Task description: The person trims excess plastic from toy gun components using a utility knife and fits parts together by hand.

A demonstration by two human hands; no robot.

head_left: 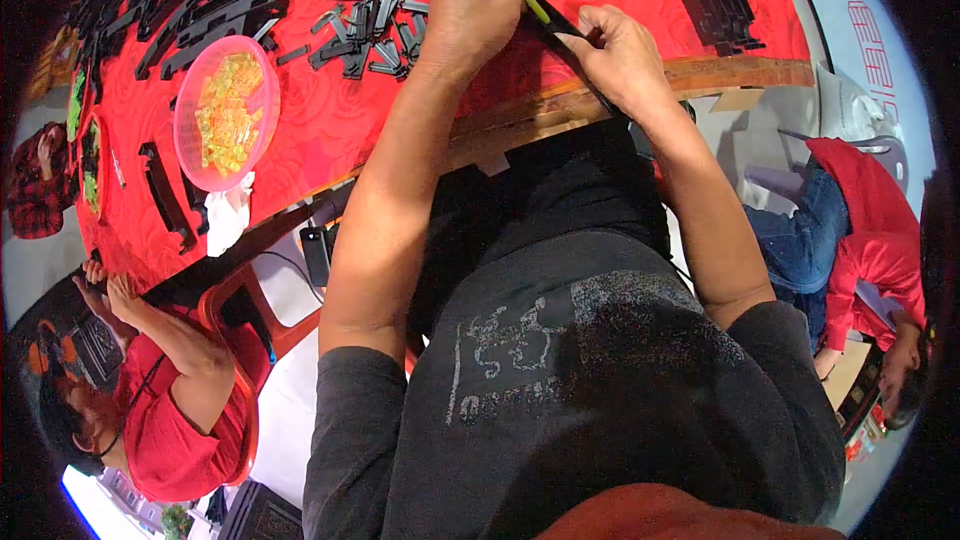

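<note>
Black slender strip (553, 24), long axis slanting from far left to near right, pinched in both hands (470, 20).

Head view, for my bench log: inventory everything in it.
Tablecloth: one, red, top.
Long parts: many, black, upper left and right.
Small pieces: many, grey, upper centre.
Basket: one, pink, left.
Translucent pieces: many, yellow, in basket.
Tissue: one, white, below basket.
Slim handle: one, yellowish, top centre.
Strip: one, black, beside handle.
Chairs: at least two, red lower left, grey right.
People: three, reddish tops, both sides.
Far clutter: uncounted, partly green, left.
Shirt: one, dark grey, bottom.
Left grip: one, dark thumbtip, top centre.
Right grip: one, bare, beside it.
</note>
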